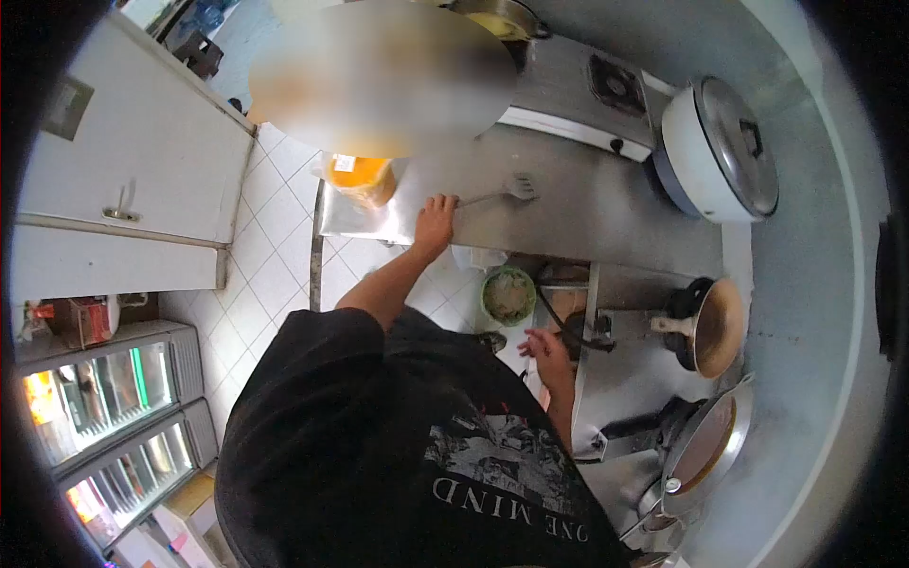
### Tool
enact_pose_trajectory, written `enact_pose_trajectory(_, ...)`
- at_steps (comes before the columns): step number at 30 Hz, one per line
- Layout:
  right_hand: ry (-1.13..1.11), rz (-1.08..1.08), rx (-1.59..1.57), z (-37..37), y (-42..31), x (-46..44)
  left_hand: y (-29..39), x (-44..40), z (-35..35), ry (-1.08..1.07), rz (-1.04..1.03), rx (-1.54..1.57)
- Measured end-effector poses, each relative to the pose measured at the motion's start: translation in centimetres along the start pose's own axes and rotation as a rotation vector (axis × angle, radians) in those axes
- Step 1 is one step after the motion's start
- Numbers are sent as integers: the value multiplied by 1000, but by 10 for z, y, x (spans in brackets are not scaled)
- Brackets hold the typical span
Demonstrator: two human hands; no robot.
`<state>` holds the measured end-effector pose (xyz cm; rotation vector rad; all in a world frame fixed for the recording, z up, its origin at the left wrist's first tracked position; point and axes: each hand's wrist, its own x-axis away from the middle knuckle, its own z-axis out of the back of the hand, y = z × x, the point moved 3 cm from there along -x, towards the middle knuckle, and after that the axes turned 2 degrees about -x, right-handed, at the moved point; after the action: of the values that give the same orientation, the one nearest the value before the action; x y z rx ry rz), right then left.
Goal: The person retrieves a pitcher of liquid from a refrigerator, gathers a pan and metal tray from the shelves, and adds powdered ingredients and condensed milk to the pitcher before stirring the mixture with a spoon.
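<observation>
My left hand is closed around the handle of a slotted turner, whose metal head rests on the steel counter. Left of that hand, near the counter's end, stands a clear container with orange contents. My right hand hangs in front of the stove side with its fingers apart and nothing visible in them. Close to it, lower down, a green basin holds something pale that I cannot make out.
A large white pot with a metal lid stands at the counter's right. A frying pan and a wok sit on the right. A gas burner lies beyond the counter. Tiled floor and glass-door fridges are at left. The upper middle is blurred.
</observation>
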<state>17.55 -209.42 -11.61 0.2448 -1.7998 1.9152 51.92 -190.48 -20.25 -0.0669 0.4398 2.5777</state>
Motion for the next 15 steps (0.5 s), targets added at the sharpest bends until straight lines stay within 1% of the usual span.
enact_pose_trajectory(1, 2, -10, 78, -12, 6, 0, -11, -5, -9, -14, 6, 8)
enact_pose_trajectory(3, 14, -88, 175, -49, -7, 4, -34, -11, -24, -49, 13, 20)
enact_pose_trajectory(4, 51, -161, 178, -70, -6, 3, -46, -11, -29, -42, -10, 38)
enact_pose_trajectory(5, 35, -167, 226, -90, -5, -1, -55, -11, -34, -37, -32, 56)
enact_pose_trajectory(6, 26, -219, 227, -115, -15, -9, -67, -7, -36, -39, -57, 75)
enact_pose_trajectory(7, 19, -280, 222, -143, -23, -12, -79, 3, -34, -44, -91, 170)
enact_pose_trajectory(9, -44, -226, 266, -205, -48, -38, -107, 26, -26, -45, -137, 361)
enact_pose_trajectory(11, -146, -168, 238, -273, -77, -72, -151, 69, 18, -260, -295, 697)
enact_pose_trajectory(13, -285, -106, 400, -340, -123, -109, -223, 118, 35, -589, -358, 788)
enact_pose_trajectory(15, -438, 2, 532, -403, -157, -148, -313, 159, 79, -676, -165, 764)
